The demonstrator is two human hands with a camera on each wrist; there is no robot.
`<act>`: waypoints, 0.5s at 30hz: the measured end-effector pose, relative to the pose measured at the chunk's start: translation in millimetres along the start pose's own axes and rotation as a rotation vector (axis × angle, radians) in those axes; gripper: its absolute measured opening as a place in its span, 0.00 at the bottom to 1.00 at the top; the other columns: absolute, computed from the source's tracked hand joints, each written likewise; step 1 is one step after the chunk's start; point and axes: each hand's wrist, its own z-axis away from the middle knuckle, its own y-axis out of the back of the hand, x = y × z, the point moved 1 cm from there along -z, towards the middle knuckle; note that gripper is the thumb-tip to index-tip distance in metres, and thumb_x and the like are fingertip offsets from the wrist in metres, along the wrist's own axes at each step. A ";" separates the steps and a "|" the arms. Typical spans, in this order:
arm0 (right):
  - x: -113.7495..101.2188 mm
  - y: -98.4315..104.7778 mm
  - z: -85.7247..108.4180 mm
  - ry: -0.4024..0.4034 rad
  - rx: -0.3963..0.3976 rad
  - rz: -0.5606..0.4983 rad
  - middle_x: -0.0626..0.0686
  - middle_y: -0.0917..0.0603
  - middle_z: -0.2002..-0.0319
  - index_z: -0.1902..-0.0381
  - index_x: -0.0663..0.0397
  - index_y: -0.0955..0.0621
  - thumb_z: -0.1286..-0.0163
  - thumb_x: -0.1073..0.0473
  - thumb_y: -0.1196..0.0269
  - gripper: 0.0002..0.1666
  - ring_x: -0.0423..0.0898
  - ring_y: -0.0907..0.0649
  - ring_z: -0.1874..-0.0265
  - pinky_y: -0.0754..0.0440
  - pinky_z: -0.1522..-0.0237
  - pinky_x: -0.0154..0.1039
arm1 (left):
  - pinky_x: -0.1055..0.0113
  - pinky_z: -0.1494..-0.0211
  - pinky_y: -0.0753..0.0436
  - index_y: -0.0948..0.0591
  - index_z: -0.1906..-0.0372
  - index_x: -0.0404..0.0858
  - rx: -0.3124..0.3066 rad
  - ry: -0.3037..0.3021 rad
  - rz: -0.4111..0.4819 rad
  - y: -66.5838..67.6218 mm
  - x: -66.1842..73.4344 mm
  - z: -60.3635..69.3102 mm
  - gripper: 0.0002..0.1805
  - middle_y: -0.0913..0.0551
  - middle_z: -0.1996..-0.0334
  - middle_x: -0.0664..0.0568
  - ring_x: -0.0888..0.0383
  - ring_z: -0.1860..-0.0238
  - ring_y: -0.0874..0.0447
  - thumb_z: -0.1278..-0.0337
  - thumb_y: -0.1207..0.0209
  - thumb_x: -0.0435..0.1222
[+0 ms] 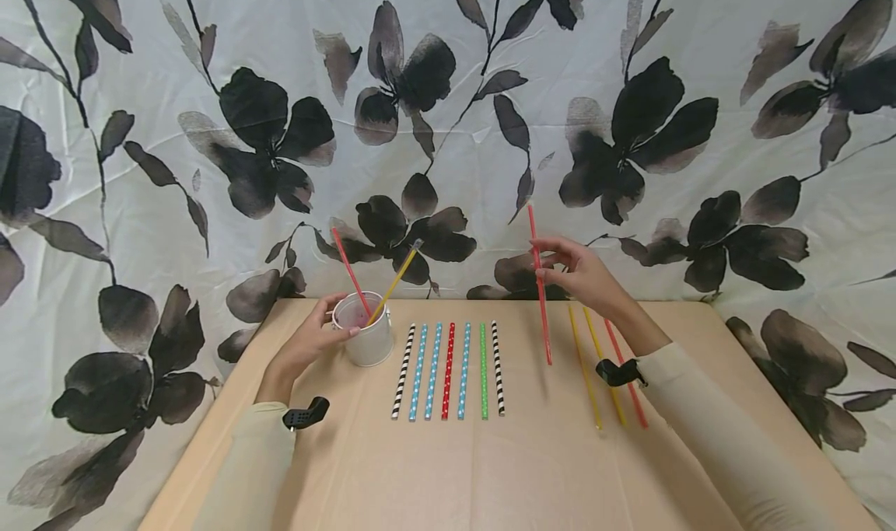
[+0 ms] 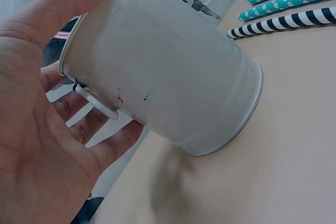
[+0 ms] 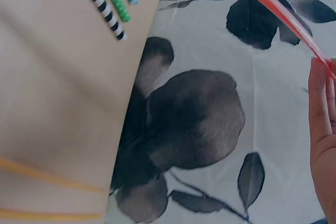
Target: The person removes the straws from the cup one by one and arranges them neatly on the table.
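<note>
My left hand (image 1: 316,330) grips a small white metal bucket (image 2: 168,72) by its rim, thumb on one side and fingers around the other. A red straw (image 1: 352,270) and a yellow straw (image 1: 396,280) lean out of the bucket in the head view. My right hand (image 1: 577,270) pinches another red straw (image 3: 278,9) between thumb and fingertips, holding it nearly upright above the table's far edge. Below that hand, two yellow straws (image 1: 586,368) and a red straw (image 1: 625,373) lie on the table, partly covered by the right forearm in the head view.
Between the hands lies a row of several patterned paper straws: black-striped (image 1: 404,372), blue dotted (image 1: 418,372), red dotted (image 1: 449,372) and green (image 1: 484,372). The wooden table (image 1: 434,476) ends against a white cloth (image 1: 504,165) with dark flowers.
</note>
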 end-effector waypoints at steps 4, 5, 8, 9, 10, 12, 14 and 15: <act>18.7 11.8 6.1 -0.034 0.008 0.028 0.58 0.21 0.41 0.30 0.51 0.26 0.30 0.67 0.34 0.31 0.54 0.17 0.46 0.15 0.54 0.34 | 0.33 0.29 0.44 0.46 0.21 0.44 -0.003 0.005 0.001 1.1 -1.2 -1.7 0.48 0.42 0.25 0.41 0.37 0.26 0.45 0.39 0.31 0.42; 23.6 15.3 8.3 -0.040 0.010 0.033 0.59 0.20 0.41 0.31 0.50 0.26 0.30 0.66 0.34 0.31 0.52 0.16 0.47 0.15 0.54 0.34 | 0.33 0.28 0.44 0.46 0.21 0.44 -0.002 0.007 0.003 1.4 -1.7 -2.3 0.48 0.42 0.25 0.41 0.37 0.26 0.45 0.39 0.31 0.42; 36.7 26.6 17.1 -0.051 0.013 0.047 0.59 0.21 0.39 0.31 0.49 0.26 0.30 0.65 0.33 0.30 0.49 0.17 0.48 0.15 0.55 0.36 | 0.32 0.28 0.44 0.46 0.21 0.44 -0.002 0.008 0.014 1.5 -2.6 -3.4 0.48 0.42 0.25 0.40 0.36 0.26 0.45 0.39 0.31 0.40; 40.5 30.3 20.4 -0.057 0.012 0.047 0.59 0.22 0.38 0.31 0.49 0.26 0.30 0.64 0.33 0.30 0.49 0.17 0.48 0.15 0.55 0.37 | 0.32 0.28 0.44 0.46 0.21 0.44 -0.001 0.009 0.019 1.4 -3.1 -3.8 0.48 0.42 0.25 0.40 0.36 0.26 0.46 0.39 0.31 0.40; 44.2 34.1 23.8 -0.062 0.006 0.048 0.59 0.23 0.37 0.30 0.50 0.27 0.29 0.64 0.34 0.31 0.50 0.17 0.47 0.14 0.54 0.37 | 0.32 0.28 0.44 0.46 0.21 0.44 -0.001 0.008 0.020 1.4 -3.3 -3.8 0.48 0.42 0.25 0.40 0.36 0.26 0.45 0.39 0.31 0.39; 51.2 41.6 30.7 -0.077 -0.004 0.052 0.59 0.25 0.34 0.29 0.52 0.28 0.29 0.64 0.35 0.31 0.51 0.17 0.47 0.14 0.54 0.39 | 0.33 0.29 0.43 0.46 0.21 0.44 -0.001 0.011 0.022 1.8 -3.9 -3.7 0.47 0.42 0.25 0.40 0.36 0.26 0.45 0.39 0.31 0.39; 58.2 49.0 37.3 -0.094 -0.017 0.064 0.59 0.26 0.34 0.28 0.54 0.29 0.28 0.64 0.35 0.32 0.52 0.17 0.47 0.14 0.54 0.39 | 0.34 0.29 0.42 0.46 0.21 0.44 0.001 0.011 0.016 1.9 -3.9 -3.4 0.48 0.42 0.25 0.40 0.36 0.26 0.45 0.39 0.31 0.40; 61.4 52.7 40.7 -0.104 -0.020 0.069 0.59 0.25 0.34 0.28 0.55 0.30 0.28 0.64 0.36 0.32 0.53 0.17 0.47 0.13 0.54 0.41 | 0.34 0.29 0.42 0.46 0.21 0.44 0.002 0.010 0.013 2.1 -3.8 -3.4 0.48 0.42 0.25 0.40 0.37 0.26 0.44 0.39 0.31 0.40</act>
